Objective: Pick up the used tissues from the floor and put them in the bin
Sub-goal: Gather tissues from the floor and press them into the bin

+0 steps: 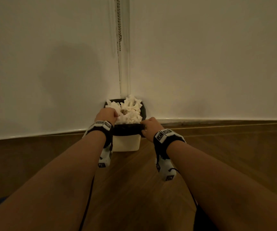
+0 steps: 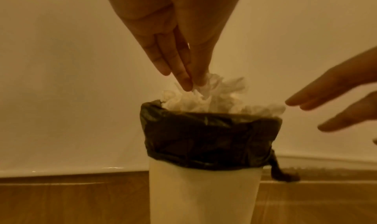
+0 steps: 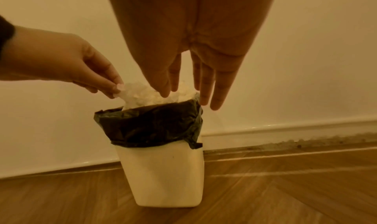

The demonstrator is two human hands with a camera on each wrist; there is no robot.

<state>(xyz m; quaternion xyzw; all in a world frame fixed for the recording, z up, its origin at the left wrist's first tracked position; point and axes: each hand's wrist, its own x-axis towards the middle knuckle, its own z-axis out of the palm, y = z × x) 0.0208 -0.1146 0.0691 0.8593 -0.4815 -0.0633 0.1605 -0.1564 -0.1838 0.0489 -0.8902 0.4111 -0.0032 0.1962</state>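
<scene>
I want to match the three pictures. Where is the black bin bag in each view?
Head: bag near the centre, folded over the bin's rim, between both wrists.
Left wrist: bag at centre, below the tissues.
Right wrist: bag left of centre.
Shared landmark: the tissues piled above the rim.

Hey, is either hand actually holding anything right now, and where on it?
The left hand pinches the upper edge of a crumpled white tissue atop the black-lined white bin. The right hand holds nothing, fingers straight.
</scene>
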